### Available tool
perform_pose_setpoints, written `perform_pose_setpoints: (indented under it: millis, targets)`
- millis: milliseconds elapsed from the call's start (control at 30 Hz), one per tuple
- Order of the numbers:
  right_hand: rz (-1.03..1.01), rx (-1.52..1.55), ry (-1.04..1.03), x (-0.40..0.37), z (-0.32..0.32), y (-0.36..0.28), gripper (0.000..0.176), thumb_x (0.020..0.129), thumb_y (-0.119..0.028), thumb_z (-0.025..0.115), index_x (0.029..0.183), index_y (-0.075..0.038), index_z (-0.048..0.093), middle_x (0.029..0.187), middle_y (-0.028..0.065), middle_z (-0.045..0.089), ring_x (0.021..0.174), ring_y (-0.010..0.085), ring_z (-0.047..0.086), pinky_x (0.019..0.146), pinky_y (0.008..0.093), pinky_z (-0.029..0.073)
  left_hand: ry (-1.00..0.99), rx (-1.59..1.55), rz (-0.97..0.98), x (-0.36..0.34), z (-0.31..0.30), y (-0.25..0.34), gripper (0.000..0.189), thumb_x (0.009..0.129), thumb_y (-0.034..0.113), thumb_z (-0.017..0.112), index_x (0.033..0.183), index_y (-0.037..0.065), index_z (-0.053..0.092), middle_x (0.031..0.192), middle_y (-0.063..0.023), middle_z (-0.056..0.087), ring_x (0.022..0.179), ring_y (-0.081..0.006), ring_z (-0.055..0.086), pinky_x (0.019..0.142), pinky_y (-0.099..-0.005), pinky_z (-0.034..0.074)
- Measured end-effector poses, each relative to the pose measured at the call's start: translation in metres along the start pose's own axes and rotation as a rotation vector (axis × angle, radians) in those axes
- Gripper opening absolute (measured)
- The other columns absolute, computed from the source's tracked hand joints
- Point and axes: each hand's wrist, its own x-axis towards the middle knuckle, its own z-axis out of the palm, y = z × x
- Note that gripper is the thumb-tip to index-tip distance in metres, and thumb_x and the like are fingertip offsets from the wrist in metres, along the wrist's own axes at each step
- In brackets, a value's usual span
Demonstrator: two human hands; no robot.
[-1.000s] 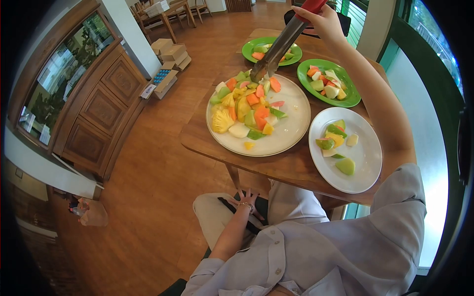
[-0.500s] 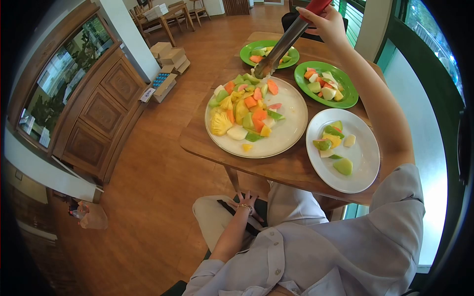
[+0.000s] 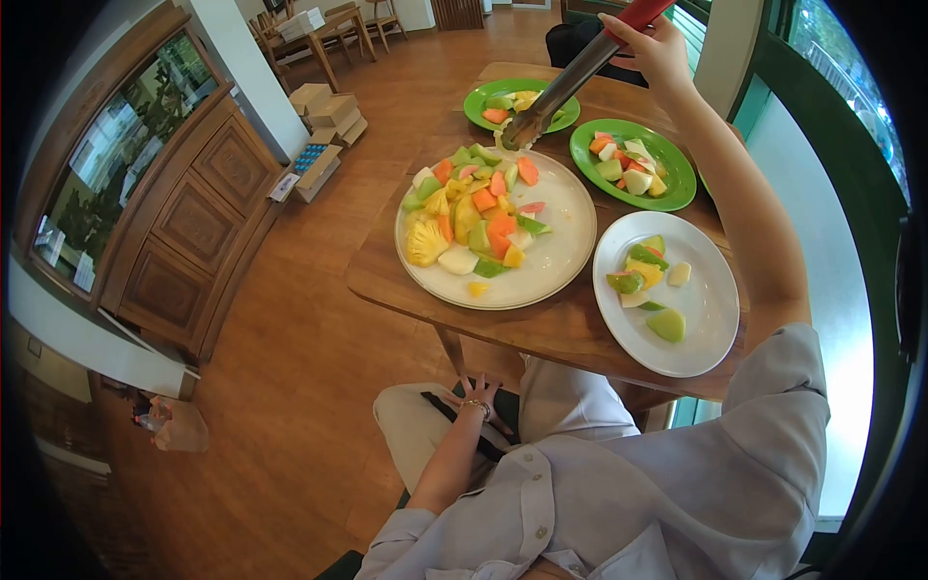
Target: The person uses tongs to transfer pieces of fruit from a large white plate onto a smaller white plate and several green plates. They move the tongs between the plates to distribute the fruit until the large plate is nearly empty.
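My right hand (image 3: 657,60), raised at the far side of the table, is closed on metal tongs (image 3: 572,83) with a red handle. Their tips hang over the back rim of a large cream plate (image 3: 565,253); a pale bit shows at the tips, too small to name. Cut fruit (image 3: 472,215), including pineapple and orange and green pieces, is heaped on the plate's left half. Nearer me, a white oval plate (image 3: 708,333) carries a few fruit pieces. My left hand (image 3: 480,398) lies on my lap with its fingers spread, holding nothing.
Two green plates of cut fruit, one at the back (image 3: 474,111) and one at the right (image 3: 682,193), stand on the wooden table (image 3: 387,285). A third green rim peeks out behind my right arm. Cardboard boxes (image 3: 333,114) and a paper bag (image 3: 182,425) are on the floor.
The view has shifted slightly, moving the plates a little left. The right hand and tongs have moved slightly right and down against the plates. The left hand stays on the lap.
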Motion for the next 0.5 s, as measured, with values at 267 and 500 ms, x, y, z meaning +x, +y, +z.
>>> perform_pose_setpoints:
  millis: [267,500]
  targets:
    - [0.153,0.012,0.179,0.010,-0.010,-0.011,0.030,0.070,-0.013,0.064,0.088,-0.003,0.042,0.074,0.0072,0.054,0.064,0.0167,0.057,0.053,0.0306,0.050,-0.001,0.002,0.001,0.001,0.000,0.000,0.113,0.021,0.048,0.078,0.121,0.034,0.028,0.135,0.0003,0.004,0.123,-0.0355,-0.007,0.082,-0.0714,0.006]
    - [0.002,-0.177,0.312,0.020,-0.008,0.007,0.024,0.069,-0.011,0.064,0.082,-0.001,0.047,0.069,0.0082,0.055,0.055,0.0146,0.053,0.046,0.0255,0.043,-0.001,0.010,-0.001,0.001,0.001,0.000,0.113,0.021,0.048,0.078,0.121,0.034,0.028,0.135,0.0003,0.005,0.123,-0.0354,-0.007,0.082,-0.0716,0.006]
